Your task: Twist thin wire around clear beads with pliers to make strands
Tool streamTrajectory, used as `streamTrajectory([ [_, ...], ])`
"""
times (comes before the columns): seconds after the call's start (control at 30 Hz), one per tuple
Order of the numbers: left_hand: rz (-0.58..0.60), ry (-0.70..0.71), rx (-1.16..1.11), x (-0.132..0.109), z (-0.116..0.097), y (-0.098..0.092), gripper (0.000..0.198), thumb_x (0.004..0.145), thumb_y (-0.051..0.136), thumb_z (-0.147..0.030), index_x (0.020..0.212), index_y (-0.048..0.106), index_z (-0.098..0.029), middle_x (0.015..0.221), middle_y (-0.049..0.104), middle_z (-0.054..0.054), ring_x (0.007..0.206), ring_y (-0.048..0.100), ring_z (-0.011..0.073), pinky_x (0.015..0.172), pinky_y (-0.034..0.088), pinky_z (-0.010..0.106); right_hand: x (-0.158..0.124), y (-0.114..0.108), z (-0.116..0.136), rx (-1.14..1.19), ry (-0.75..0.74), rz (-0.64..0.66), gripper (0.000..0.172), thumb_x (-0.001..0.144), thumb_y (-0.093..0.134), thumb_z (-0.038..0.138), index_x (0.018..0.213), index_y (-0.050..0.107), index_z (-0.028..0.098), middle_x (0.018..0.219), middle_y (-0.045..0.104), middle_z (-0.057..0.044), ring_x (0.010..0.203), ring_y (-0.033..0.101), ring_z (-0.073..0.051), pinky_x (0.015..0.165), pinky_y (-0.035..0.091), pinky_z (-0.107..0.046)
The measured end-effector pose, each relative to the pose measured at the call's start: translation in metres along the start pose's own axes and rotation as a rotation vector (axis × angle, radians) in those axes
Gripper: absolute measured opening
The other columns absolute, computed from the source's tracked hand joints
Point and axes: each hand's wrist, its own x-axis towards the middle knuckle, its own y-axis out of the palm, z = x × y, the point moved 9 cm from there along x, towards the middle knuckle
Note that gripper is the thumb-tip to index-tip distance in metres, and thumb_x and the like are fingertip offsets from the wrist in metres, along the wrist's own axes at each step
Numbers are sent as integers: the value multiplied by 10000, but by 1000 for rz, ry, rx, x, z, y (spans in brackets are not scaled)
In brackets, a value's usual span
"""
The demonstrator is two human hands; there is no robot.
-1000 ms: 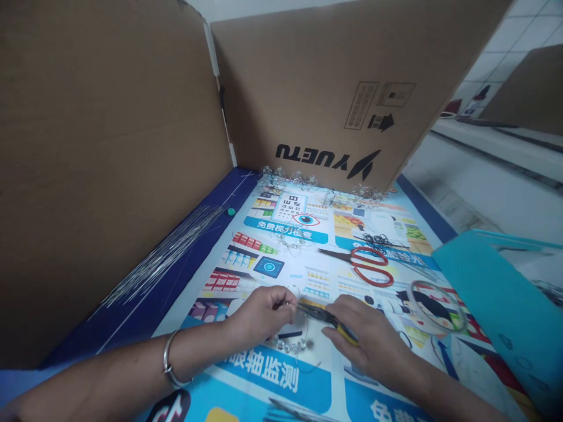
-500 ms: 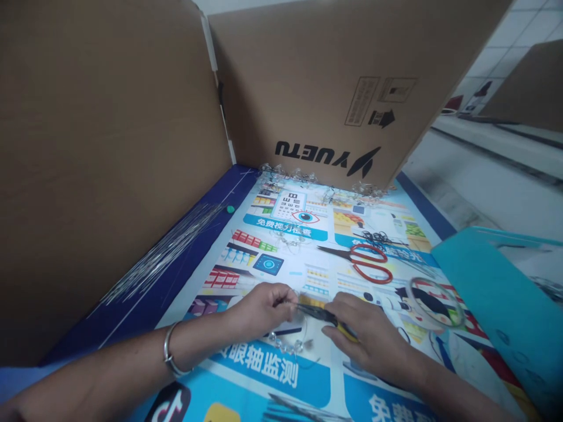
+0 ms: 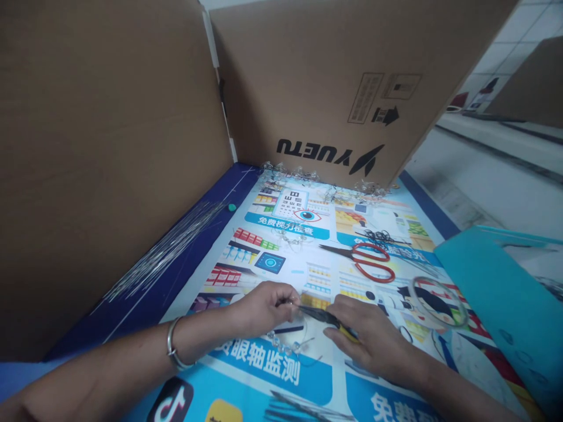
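My left hand (image 3: 264,308) pinches a thin wire strung with clear beads (image 3: 284,347), which trail onto the printed mat (image 3: 281,266) below it. My right hand (image 3: 373,340) is closed round the yellow handles of slim pliers (image 3: 323,316), whose dark jaws point left and meet the wire at my left fingertips. A silver bangle sits on my left wrist.
Red-handled scissors (image 3: 367,262) lie beyond my hands. A bundle of thin silver wires (image 3: 169,252) rests along the left cardboard wall (image 3: 109,146). Clear beads (image 3: 303,174) line the foot of the back box. A clear ring (image 3: 440,302) and a teal sheet (image 3: 505,305) sit at right.
The hands stay together at the same spot; the wire loop above my left fingers has flattened and the bead strand has shifted slightly. The view has drifted a little.
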Motion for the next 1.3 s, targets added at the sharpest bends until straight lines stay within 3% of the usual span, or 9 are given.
streamTrajectory([
  [0.37,29,-118,-176,2,9,3,98,743,522,-254,712,505,-162,503,435,-81,379,321,46,387,231,170,2,-3,-2,1,49,-38,198,870,418,354,791,505,195,762,557,-38,689,514,-158,590,353,-255],
  [0.53,120,-85,-344,2,4,8,205,760,557,-346,741,518,-146,506,486,-58,382,379,45,399,248,170,2,-6,-1,66,47,-39,179,871,426,341,809,516,200,745,550,-26,676,509,-147,590,354,-247],
  [0.7,114,-95,-478,2,6,8,292,726,600,-418,739,510,-142,563,490,-49,408,374,35,409,243,169,3,-7,-1,92,47,-52,183,871,429,338,781,496,194,735,536,-25,669,498,-147,588,351,-254],
  [0.93,191,-85,-482,1,7,13,325,737,598,-453,763,483,-150,593,467,-59,432,365,34,417,252,166,4,-9,2,144,23,-55,199,877,423,345,758,475,193,743,521,-24,677,488,-143,588,353,-257],
  [1.3,358,-35,-285,-5,-4,17,333,806,516,-478,813,469,-148,555,426,-66,451,337,48,444,247,189,0,-8,7,114,-57,-30,219,868,435,352,942,554,184,823,562,-70,742,507,-175,645,391,-283],
])
